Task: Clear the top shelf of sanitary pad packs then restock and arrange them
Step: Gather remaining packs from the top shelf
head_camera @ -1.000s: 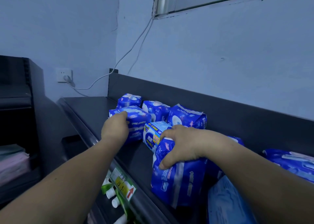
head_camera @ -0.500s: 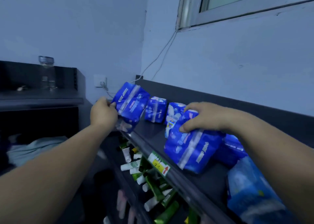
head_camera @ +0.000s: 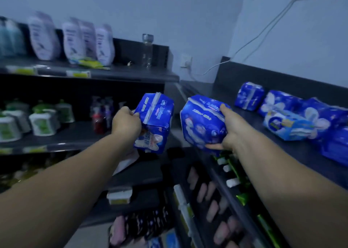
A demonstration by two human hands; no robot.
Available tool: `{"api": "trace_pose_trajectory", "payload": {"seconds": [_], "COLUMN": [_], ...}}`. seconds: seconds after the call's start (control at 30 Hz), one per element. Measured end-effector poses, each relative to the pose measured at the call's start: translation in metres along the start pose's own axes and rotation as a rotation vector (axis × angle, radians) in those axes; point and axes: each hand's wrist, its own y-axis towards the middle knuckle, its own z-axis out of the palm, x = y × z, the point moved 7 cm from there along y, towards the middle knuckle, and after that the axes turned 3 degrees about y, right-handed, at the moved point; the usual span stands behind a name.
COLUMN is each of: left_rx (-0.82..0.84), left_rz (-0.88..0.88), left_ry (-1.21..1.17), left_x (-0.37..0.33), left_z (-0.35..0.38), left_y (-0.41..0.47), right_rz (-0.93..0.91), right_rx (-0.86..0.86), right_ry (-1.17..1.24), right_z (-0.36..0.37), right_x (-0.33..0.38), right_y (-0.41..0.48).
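Note:
My left hand (head_camera: pixel 125 123) grips a blue sanitary pad pack (head_camera: pixel 156 121) by its edge, held in the air left of the dark top shelf (head_camera: pixel 293 148). A second blue pack (head_camera: pixel 203 123) is in my right hand (head_camera: pixel 228 132), fingers over its top and thumb beneath, just off the shelf's front edge. Several more blue packs (head_camera: pixel 249 95) and a lighter blue pack (head_camera: pixel 286 124) lie on the top shelf at the right.
A second dark rack at the left carries pale pouches (head_camera: pixel 84 40), a clear bottle (head_camera: pixel 147 50) and white-green jars (head_camera: pixel 43 123). Tubes (head_camera: pixel 231 181) and pink items fill the lower shelves beneath the top shelf. A wall socket (head_camera: pixel 186 61) with a cable sits in the corner.
Both hands have lifted their packs off the top shelf and carried them left into open air. My view has swung left, bringing the second rack into sight.

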Motion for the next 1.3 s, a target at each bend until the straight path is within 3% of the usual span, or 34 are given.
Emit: {"api": "trace_pose_trajectory", "payload": {"seconds": [0.1,0.37,0.77,1.17,1.3], "left_rx": [0.017,-0.028,0.043,0.119,0.12], "left_rz": [-0.084,-0.309,-0.597,-0.911,-0.949], "left_ry": [-0.023,-0.065,0.038,0.069,0.084], "left_x": [0.042,0.181,0.448,0.754,0.834], "left_z": [-0.019,-0.023,0.022,0.05,0.048], "left_y": [-0.01,-0.025,-0.069,-0.157,-0.168], "right_rz": [0.149,0.358,0.645,0.918,0.973], "right_rx": [-0.005,-0.215,-0.049,-0.295,-0.323], "right_ry": [0.058,0.226,-0.12,-0.14,-0.295], "right_z": [0.03,0.041,0.011,-0.081,-0.091], "right_x": [-0.055,-0.205,-0.486,-0.801,-0.877], "right_y": [0.009,0.094,0.173,0.216,0.23]}}
